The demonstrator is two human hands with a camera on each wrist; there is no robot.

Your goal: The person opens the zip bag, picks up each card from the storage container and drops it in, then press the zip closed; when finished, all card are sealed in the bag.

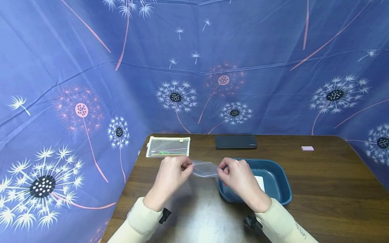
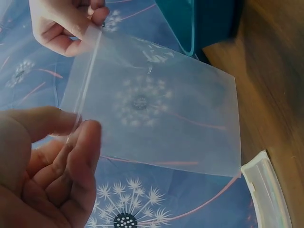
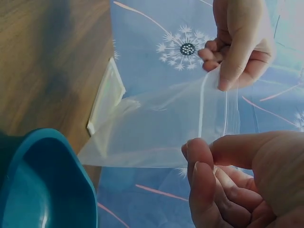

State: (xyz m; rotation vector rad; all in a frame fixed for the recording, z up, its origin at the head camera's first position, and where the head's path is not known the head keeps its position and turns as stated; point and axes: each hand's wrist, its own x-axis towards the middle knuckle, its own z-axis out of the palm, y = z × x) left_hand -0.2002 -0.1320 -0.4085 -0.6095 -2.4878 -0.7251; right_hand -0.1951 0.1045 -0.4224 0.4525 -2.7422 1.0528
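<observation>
Between my hands hangs a clear zip-lock bag (image 2: 156,104), its zip edge at the top and its body see-through with nothing visible inside. My left hand (image 1: 174,170) pinches one end of the zip edge between thumb and forefinger. At the other end, my right hand (image 1: 238,175) pinches the same edge. In the head view the bag's mouth bows apart between the hands. The right hand and forearm overlap the blue-green plastic basin (image 1: 275,179), which holds a white item (image 1: 260,182) and something red partly hidden by that hand.
A mesh zip pouch (image 1: 168,147) with thin pens inside lies at the table's back left. Beside it is a dark flat case (image 1: 236,142). A small pink block (image 1: 307,148) sits at the back right. Patterned blue cloth (image 1: 273,67) hangs behind the wooden table (image 1: 328,192).
</observation>
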